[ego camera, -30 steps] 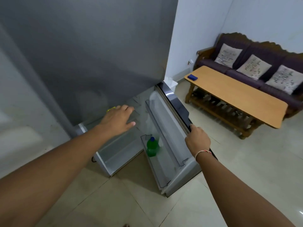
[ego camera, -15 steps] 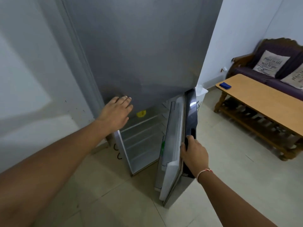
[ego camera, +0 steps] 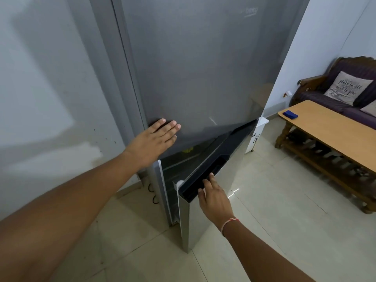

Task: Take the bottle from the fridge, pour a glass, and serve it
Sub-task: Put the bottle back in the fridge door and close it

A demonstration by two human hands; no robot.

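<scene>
Fridge [ego camera: 203, 68]: upper door is braced by the flat, straight-fingered left hand [ego camera: 153, 143]. Lower door [ego camera: 205, 180] is touched at its top edge by loosely extended right hand [ego camera: 213, 198] fingers, nothing gripped. Bottle is not visible, presumably inside; likely light, slippery, best gripped mid-body.

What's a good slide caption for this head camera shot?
Left hand flat on the upper fridge door, right hand on the part-open lower door, coffee table nearby.
</scene>
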